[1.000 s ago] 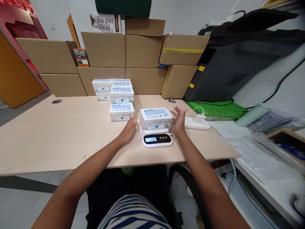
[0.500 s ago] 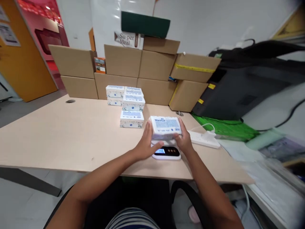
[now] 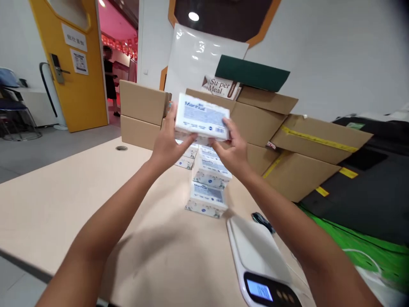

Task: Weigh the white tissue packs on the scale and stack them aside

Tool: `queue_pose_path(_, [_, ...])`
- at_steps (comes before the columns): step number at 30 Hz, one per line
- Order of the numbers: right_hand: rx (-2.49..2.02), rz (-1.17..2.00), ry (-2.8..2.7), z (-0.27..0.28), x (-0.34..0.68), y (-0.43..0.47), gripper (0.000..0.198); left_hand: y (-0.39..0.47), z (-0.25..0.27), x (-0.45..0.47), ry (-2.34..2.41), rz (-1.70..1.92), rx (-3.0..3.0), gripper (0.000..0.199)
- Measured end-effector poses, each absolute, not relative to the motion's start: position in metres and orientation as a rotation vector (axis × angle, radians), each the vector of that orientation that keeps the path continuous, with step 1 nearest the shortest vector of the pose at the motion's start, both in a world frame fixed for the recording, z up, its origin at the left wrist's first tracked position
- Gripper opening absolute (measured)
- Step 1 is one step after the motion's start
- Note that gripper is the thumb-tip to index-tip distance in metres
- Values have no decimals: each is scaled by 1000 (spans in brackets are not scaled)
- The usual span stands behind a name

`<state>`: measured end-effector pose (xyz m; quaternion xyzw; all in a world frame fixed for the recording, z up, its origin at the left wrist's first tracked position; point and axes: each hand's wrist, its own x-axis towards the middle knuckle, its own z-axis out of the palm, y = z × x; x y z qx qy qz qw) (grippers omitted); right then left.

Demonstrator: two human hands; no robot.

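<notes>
Between my two hands is a white and blue tissue pack (image 3: 203,115), raised in the air above the other packs. My left hand (image 3: 168,143) grips its left end, thumb along the lower edge. On the right end my right hand (image 3: 234,149) is closed, fingers over the top face and thumb underneath. Below and behind it, more tissue packs (image 3: 209,198) stand stacked on the table, partly hidden by the held pack and my hands. A white digital scale (image 3: 260,251) lies at the front right, its platform bare and its display lit.
Cardboard boxes (image 3: 140,128) line the table's (image 3: 153,238) back edge. A dark object (image 3: 263,221) lies beside the scale. To the right are a large black machine (image 3: 367,200) and green sheeting (image 3: 361,238). A person (image 3: 110,81) stands beyond the open yellow door (image 3: 70,68).
Both hands have lifted the tissue pack from over the scale, carrying it up and away toward the stacked packs. My view has turned left and tilted up.
</notes>
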<state>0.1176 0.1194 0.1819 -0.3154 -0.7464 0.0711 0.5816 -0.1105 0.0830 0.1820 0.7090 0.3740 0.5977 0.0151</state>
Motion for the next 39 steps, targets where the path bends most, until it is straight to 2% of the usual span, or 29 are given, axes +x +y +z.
queue_pose_path(4, [-972,287,-1871,167,76,173,72,138,158,-145,1355,1731,2068,91])
queue_pose_path(9, [-1604,185,-2340,129,43,188,88,163,107,-191,1612,1067,1998,62])
queue_pose_path(11, [-1678,146,-2458,125,35,189,77,174,93,-200,1636,884,1972,56])
queue_pose_path(14, [-1698,-7,-2596,131,28,194,49,190,78,-202,1664,765,1968,45])
queue_pose_path(17, [-1704,-158,-2698,143,27,195,37,201,69,-195,1712,677,1975,49])
queue_pose_path(20, [-1599,-225,-2787,150,38,181,46,202,62,-186,1721,613,2013,60])
queue_pose_path(23, [-1443,-295,-2817,137,76,148,65,197,52,-174,1742,572,2046,59])
queue_pose_path(29, [-1224,-683,-2309,55,230,81,69,186,30,-150,1930,603,2018,50])
queue_pose_path(33, [-1443,-825,-2057,9,327,46,66,185,20,-146,1965,620,2043,56])
queue_pose_path(39, [-1730,-749,-1615,-25,390,14,86,184,15,-143,1983,635,2085,71])
